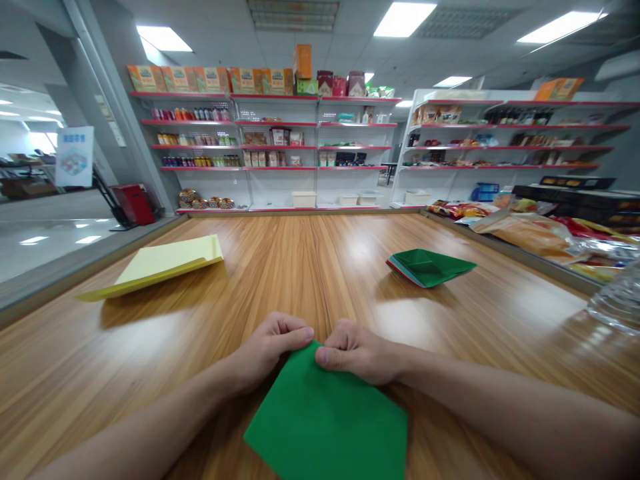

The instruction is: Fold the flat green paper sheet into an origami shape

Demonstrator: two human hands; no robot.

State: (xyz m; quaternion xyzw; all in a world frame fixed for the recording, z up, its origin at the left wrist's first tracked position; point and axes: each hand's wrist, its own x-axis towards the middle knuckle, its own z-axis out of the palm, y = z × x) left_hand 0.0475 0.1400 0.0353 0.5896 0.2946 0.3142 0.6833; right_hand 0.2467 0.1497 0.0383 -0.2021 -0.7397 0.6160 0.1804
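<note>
Over a wood-grain tabletop facing stocked store shelves, a person works a sheet of green paper at its far corner with both bare hands. The left hand keeps a closed grip on one side of that corner, thumb laid over curled fingers; the right hand, just beside it, has its grip closed as well, thumb pressed flat on the paper. The sheet fans out toward the viewer between the forearms, its lower end cut off by the bottom of the frame. Beyond the hands, a broad strip of wood grain runs to the raised far rim, leaving room forward between a folded yellow paper piece at left and a folded green paper stack at right, both well apart from the fingers. Along the right edge, snack packets lie beyond the rim, while a clear plastic item, partly out of frame, sits near the tabletop's right side.
</note>
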